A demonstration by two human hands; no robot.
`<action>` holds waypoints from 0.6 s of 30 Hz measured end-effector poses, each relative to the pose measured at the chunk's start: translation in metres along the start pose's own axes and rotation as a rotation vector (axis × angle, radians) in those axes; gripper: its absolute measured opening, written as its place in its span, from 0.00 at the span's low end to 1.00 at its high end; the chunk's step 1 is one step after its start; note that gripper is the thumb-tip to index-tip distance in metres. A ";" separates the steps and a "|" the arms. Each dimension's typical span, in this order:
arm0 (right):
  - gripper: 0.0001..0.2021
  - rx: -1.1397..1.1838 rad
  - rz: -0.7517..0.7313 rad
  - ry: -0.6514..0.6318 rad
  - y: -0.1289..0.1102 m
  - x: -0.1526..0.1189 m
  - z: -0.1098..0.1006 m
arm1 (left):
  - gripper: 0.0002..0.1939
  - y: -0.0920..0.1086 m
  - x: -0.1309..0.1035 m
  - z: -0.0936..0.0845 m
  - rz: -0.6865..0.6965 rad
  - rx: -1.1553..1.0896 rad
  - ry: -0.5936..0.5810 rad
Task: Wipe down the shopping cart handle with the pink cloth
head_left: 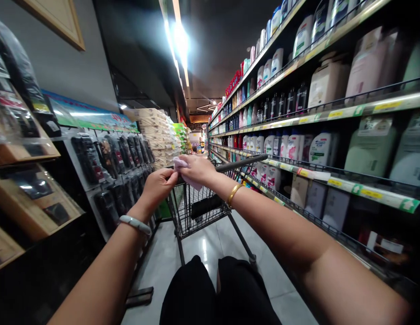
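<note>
Shop aisle: both hands' fingers pinch a pink cloth over the trolley.

a shop aisle: stocked shelves (price-tagged) and a trolley.

Hands (both) pinch cloth.

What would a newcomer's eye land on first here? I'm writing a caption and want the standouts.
Dead centre, the left hand and right hand meet over the shopping cart, holding a pale pink cloth at its handle. On the right, shelves of bottles run down the aisle. On the left hang dark packaged goods, under a glaring ceiling light strip.
</note>
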State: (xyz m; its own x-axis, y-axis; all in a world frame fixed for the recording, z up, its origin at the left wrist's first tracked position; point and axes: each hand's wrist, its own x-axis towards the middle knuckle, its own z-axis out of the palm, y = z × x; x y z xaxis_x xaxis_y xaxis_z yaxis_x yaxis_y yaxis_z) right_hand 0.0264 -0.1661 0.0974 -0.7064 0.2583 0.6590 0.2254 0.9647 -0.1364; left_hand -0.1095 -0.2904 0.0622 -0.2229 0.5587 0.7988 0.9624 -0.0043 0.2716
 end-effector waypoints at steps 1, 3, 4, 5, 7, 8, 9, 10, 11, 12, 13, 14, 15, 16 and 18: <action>0.17 0.021 -0.013 -0.024 0.006 0.000 -0.002 | 0.21 -0.004 -0.001 -0.003 -0.009 0.004 -0.012; 0.16 0.039 0.032 -0.072 0.022 0.001 -0.010 | 0.21 -0.011 -0.001 -0.012 -0.025 0.016 -0.057; 0.17 0.030 0.084 -0.087 0.030 0.001 -0.013 | 0.21 -0.013 0.000 -0.016 -0.029 0.032 -0.091; 0.18 0.009 0.140 -0.095 0.035 0.003 -0.015 | 0.21 -0.014 0.002 -0.021 -0.026 0.068 -0.133; 0.19 -0.049 0.224 -0.101 0.036 0.006 -0.015 | 0.20 -0.009 0.008 -0.029 0.002 0.225 -0.223; 0.19 -0.069 0.238 -0.101 0.032 0.008 -0.012 | 0.20 -0.004 0.013 -0.031 0.020 0.337 -0.260; 0.18 -0.077 0.227 -0.099 0.025 0.010 -0.008 | 0.19 0.003 0.018 -0.032 0.033 0.455 -0.286; 0.18 -0.075 0.191 -0.090 0.017 0.011 -0.004 | 0.19 0.011 0.022 -0.031 0.038 0.560 -0.293; 0.18 -0.069 0.141 -0.069 0.010 0.013 0.001 | 0.19 0.020 0.027 -0.029 0.019 0.628 -0.280; 0.19 -0.059 0.090 -0.042 0.004 0.013 0.005 | 0.21 0.028 0.030 -0.025 -0.012 0.654 -0.257; 0.19 -0.050 0.045 -0.019 0.002 0.013 0.008 | 0.23 0.035 0.032 -0.020 -0.057 0.670 -0.230; 0.19 -0.044 0.013 -0.006 0.003 0.012 0.009 | 0.25 0.040 0.033 -0.015 -0.079 0.683 -0.205; 0.19 -0.042 -0.004 -0.003 0.007 0.011 0.009 | 0.26 0.044 0.033 -0.010 -0.082 0.707 -0.201; 0.19 -0.046 -0.004 -0.007 0.013 0.009 0.009 | 0.27 0.046 0.032 -0.005 -0.067 0.740 -0.218; 0.19 -0.078 0.049 0.002 0.026 0.004 0.007 | 0.26 0.047 0.028 0.002 -0.016 0.804 -0.289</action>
State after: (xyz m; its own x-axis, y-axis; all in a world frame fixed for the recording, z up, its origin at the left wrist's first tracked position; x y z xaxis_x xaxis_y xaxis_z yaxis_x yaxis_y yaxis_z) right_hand 0.0245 -0.1399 0.0914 -0.6920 0.3050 0.6542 0.3111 0.9439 -0.1110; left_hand -0.0704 -0.2733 0.0963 -0.2948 0.7439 0.5998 0.8013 0.5344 -0.2690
